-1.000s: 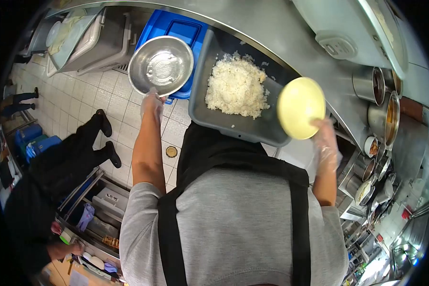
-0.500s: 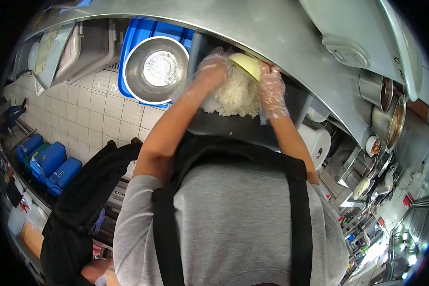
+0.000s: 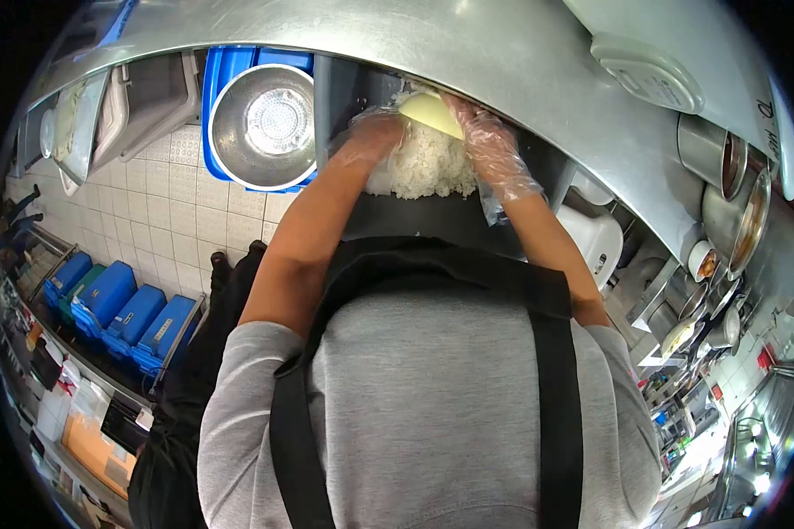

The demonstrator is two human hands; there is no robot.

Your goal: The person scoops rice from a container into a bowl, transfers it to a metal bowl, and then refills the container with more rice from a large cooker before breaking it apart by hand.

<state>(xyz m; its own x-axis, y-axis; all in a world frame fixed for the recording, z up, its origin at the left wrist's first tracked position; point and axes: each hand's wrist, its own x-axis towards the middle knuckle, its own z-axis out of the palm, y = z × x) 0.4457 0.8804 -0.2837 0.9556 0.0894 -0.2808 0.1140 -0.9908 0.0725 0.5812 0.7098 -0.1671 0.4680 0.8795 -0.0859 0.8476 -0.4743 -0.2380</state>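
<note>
A mound of white cooked rice (image 3: pixel 430 167) lies in a dark grey bin (image 3: pixel 388 219) below the steel counter's edge. My right hand (image 3: pixel 488 145), in a clear plastic glove, grips a pale yellow scraper (image 3: pixel 434 114) by its right end. The scraper is tilted against the far side of the rice, with its curved edge up. My left hand (image 3: pixel 375 139), gloved the same way, is at the left side of the mound, close to the scraper's left end. Its fingers are blurred and partly hidden.
A round steel bowl (image 3: pixel 265 126) sits on a blue crate (image 3: pixel 223 66) left of the bin. The steel counter (image 3: pixel 494 53) runs along the far side. Pots (image 3: pixel 713 152) stand at the right. A person in black (image 3: pixel 181 423) is behind me on the left, near blue boxes (image 3: pixel 106 293).
My right hand and the scraper have shifted left and slightly away over the rice. My left hand has moved left and down a little. The person behind has moved.
</note>
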